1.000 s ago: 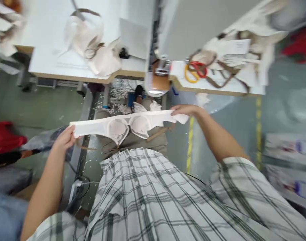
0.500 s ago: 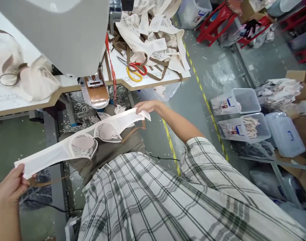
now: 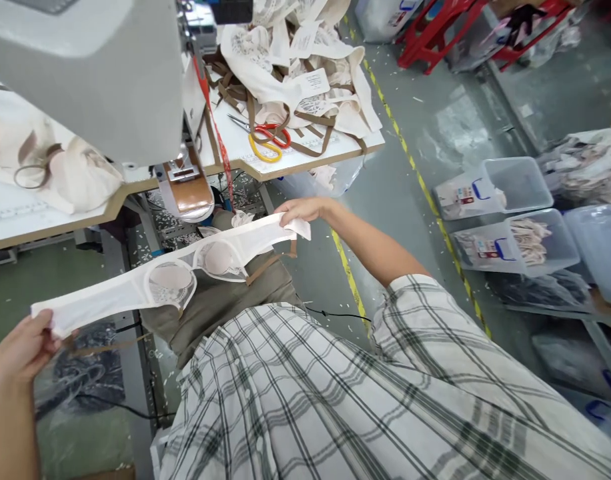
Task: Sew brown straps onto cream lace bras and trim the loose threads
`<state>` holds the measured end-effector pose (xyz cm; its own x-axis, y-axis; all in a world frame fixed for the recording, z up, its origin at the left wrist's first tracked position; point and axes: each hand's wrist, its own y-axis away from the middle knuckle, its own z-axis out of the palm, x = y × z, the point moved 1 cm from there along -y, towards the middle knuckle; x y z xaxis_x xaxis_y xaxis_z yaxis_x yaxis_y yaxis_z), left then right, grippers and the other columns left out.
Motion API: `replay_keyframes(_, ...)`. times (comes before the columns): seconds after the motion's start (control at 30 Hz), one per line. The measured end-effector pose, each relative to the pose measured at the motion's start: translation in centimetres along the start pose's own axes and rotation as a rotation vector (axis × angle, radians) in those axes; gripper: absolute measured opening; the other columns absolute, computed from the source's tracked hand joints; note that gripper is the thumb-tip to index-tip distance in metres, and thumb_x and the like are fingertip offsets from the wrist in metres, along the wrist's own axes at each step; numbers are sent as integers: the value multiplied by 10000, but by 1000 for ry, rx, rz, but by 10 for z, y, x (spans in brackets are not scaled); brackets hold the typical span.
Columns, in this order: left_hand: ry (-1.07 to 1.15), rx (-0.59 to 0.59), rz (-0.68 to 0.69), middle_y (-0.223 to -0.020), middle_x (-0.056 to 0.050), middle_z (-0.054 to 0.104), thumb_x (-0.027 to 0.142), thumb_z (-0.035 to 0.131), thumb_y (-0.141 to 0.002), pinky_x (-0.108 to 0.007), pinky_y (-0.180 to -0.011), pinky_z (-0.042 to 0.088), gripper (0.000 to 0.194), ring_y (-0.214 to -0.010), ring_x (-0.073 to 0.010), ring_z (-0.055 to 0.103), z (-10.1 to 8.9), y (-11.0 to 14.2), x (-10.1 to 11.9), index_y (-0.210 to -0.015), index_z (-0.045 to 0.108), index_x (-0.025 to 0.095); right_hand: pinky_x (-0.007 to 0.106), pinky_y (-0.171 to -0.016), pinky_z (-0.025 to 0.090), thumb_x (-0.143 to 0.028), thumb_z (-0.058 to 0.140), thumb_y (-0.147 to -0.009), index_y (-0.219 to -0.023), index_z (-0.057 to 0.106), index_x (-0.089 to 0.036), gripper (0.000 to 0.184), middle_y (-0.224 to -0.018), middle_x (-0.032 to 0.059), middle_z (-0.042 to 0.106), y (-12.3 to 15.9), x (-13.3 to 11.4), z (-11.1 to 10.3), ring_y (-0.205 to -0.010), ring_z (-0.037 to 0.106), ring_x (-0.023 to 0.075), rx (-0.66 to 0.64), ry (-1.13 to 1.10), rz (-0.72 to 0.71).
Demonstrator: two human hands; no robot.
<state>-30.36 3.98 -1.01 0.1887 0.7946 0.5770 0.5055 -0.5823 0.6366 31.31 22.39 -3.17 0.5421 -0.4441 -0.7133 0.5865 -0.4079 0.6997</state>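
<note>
A white bra (image 3: 173, 283) with lace-trimmed cups and brown straps is stretched out above my lap. My left hand (image 3: 30, 343) pinches the end of one wing at the far left. At the other end, my right hand (image 3: 304, 210) grips the opposite wing, and a small white flap sticks out past the fingers. The band slants, with the right end higher in view. A brown strap (image 3: 108, 348) dangles near my left hand, and another strap (image 3: 268, 265) hangs below the right wing.
A sewing machine (image 3: 95, 73) stands on the white table (image 3: 15, 230) ahead. Red-and-yellow-handled scissors (image 3: 268, 143) lie beside a pile of bras (image 3: 305, 80). More fabric (image 3: 80, 173) rests at left. Plastic bins (image 3: 528, 243) and red stools (image 3: 438, 33) are on the right.
The view has swung to the right and brought the bins and stools into sight. Both hands keep hold of the bra, which now slants more steeply than a second ago.
</note>
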Motion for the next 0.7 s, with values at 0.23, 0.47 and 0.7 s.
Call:
replay_keyframes(0.23, 313, 149, 486, -804, 71, 701, 172, 675, -808, -193, -771, 573, 63, -774, -80, 637, 8, 33, 63, -868, 661, 184, 277, -906, 468, -242, 551, -871, -1027, 719, -156, 245, -1056, 56, 741, 64, -9, -12, -994, 639, 199, 668, 609, -150)
replay_keyframes(0.47, -150, 25, 682, -1010, -37, 736, 264, 671, -794, -367, -978, 522, 182, -994, -221, 666, 69, 46, 20, -949, 749, 209, 494, -1080, 457, -310, 421, -866, -1080, 688, -197, 360, -1257, 169, 676, 78, 66, 18, -1231, 600, 317, 919, 730, -182)
replay_keyframes(0.7, -260, 212, 790, -1187, -184, 671, 309, 602, -865, -493, -1041, 471, 365, -1127, -336, 634, 79, 26, 63, -1196, 663, 166, 563, -859, 591, -515, 552, -754, -936, 677, -382, 259, -1112, 139, 716, 15, 127, 58, -1058, 700, 409, 719, 578, -191)
